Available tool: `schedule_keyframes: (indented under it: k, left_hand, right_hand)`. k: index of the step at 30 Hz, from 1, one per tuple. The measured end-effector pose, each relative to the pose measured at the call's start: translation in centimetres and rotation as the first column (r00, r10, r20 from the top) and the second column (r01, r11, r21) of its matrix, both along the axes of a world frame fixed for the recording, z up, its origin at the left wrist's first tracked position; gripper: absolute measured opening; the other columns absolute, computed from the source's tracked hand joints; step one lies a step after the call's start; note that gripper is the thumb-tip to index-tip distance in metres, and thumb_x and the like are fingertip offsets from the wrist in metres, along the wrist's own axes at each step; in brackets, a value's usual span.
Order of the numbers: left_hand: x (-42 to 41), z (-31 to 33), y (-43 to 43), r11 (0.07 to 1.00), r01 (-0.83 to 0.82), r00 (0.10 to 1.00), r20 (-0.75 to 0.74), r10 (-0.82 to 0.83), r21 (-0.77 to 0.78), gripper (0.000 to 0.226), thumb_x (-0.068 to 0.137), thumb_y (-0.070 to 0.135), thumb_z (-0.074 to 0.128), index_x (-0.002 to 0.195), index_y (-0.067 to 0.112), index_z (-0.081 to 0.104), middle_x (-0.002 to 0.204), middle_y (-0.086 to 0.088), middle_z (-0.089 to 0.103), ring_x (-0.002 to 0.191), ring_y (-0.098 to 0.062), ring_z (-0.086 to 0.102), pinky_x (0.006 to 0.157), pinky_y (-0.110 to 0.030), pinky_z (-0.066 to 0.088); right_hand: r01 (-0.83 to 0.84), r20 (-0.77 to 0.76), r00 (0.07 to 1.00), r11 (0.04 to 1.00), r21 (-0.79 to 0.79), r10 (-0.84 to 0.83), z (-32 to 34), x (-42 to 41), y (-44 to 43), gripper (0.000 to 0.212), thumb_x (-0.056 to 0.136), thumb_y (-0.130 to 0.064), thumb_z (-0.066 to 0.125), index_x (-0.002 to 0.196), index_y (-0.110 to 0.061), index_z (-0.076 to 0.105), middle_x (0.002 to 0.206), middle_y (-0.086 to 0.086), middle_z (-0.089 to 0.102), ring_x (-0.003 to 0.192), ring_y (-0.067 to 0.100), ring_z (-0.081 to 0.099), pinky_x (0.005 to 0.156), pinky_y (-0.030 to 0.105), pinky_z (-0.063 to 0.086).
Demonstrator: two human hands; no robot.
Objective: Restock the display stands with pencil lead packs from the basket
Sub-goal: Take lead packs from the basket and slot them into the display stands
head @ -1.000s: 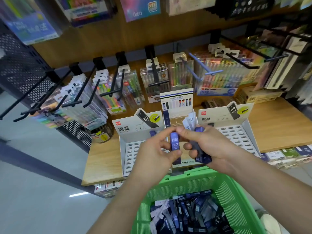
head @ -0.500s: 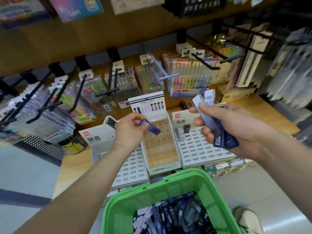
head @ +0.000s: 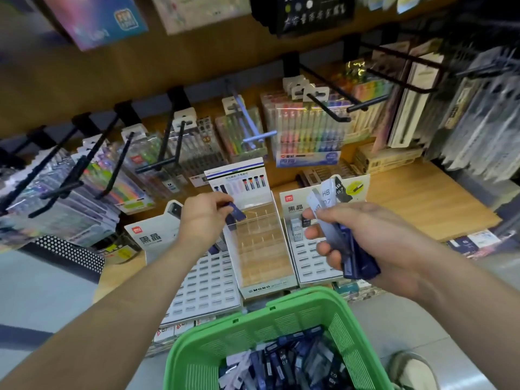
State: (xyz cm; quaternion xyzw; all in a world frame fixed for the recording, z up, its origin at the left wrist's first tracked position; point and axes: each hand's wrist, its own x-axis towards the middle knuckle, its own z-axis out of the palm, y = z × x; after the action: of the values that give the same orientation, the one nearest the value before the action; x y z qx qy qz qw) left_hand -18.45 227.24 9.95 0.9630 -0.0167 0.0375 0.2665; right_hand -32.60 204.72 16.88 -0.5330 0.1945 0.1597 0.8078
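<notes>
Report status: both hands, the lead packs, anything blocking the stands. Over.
Left grip pinches one blue pack at the clear middle stand. Right grip holds a fanned bundle of packs. More packs in green basket. Nothing blocking the stand.

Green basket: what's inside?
Loose pencil lead packs, dark blue and pale, one marked HB 0.7, piled in the green basket. Its floor and the lower packs are covered.

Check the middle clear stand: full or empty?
Empty, as far as shows: the clear stand has no packs in its compartments. The left hand holds one dark pack at its top edge.
</notes>
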Motion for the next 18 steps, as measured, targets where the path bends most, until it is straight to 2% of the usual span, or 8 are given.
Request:
schedule_keyframes:
  k: [4,8,11,13,15,18]
  left_hand:
    - [0.5,-0.4,-0.1,0.982,0.055,0.998,0.010,-0.057,0.179,0.012,0.086,0.023,0.069,0.096,0.026,0.065,0.093,0.002,0.070,0.087,-0.022,0.062,0.080,-0.032,0.052]
    - [0.8,-0.5,-0.8,0.961,0.086,0.996,-0.017,-0.084,0.262,0.012,0.088,0.026,0.065,0.086,0.033,0.055,0.086,0.002,0.069,0.072,-0.017,0.058,0.066,-0.024,0.045]
    - [0.4,-0.3,-1.1,0.990,0.053,0.997,0.045,-0.060,0.130,0.016,0.089,0.020,0.064,0.082,0.032,0.056,0.070,0.011,0.064,0.056,0.001,0.051,0.053,-0.017,0.038]
    - [-0.1,-0.1,-1.2,0.997,0.040,0.995,0.095,-0.034,-0.066,0.017,0.090,0.017,0.064,0.090,0.034,0.060,0.076,0.013,0.061,0.055,0.002,0.054,0.052,-0.010,0.038]
    - [-1.1,0.0,-1.3,0.976,0.087,0.991,0.120,-0.064,-0.198,0.022,0.090,0.016,0.064,0.101,0.035,0.066,0.082,0.014,0.060,0.066,0.002,0.056,0.061,-0.006,0.042]
    - [-2.4,-0.1,-2.3,0.955,0.221,0.972,0.119,-0.200,-0.199,0.020,0.088,0.015,0.066,0.096,0.032,0.070,0.083,0.016,0.062,0.072,-0.002,0.056,0.072,-0.018,0.046]
  right_hand:
    - [0.024,-0.004,1.000,0.999,0.029,-0.024,0.0,0.5,0.7,0.024,0.097,-0.021,0.059,0.114,-0.004,0.062,0.083,0.013,0.074,0.047,0.016,0.059,0.038,0.021,0.046]
    - [0.035,0.003,0.999,0.999,0.003,-0.035,-0.2,0.9,1.2,0.023,0.097,-0.021,0.059,0.113,-0.004,0.063,0.079,0.010,0.073,0.045,0.014,0.055,0.037,0.020,0.044]
    - [0.048,-0.007,0.999,0.999,0.004,-0.048,-0.4,1.1,1.4,0.024,0.095,-0.017,0.061,0.113,-0.002,0.064,0.070,0.006,0.063,0.046,0.013,0.053,0.036,0.020,0.042]
    - [0.042,-0.011,0.999,0.999,-0.004,-0.042,-0.4,1.2,1.2,0.023,0.095,-0.016,0.061,0.112,-0.001,0.064,0.067,0.006,0.059,0.047,0.013,0.054,0.036,0.021,0.042]
    - [0.028,-0.007,1.000,0.999,-0.017,-0.028,-0.3,1.3,0.7,0.021,0.097,-0.015,0.058,0.111,-0.001,0.064,0.065,0.006,0.060,0.047,0.014,0.056,0.036,0.021,0.042]
    - [0.054,-0.009,0.998,0.995,-0.079,-0.055,-0.3,1.5,-0.6,0.022,0.099,-0.017,0.057,0.112,-0.001,0.063,0.062,0.005,0.062,0.044,0.013,0.054,0.035,0.020,0.042]
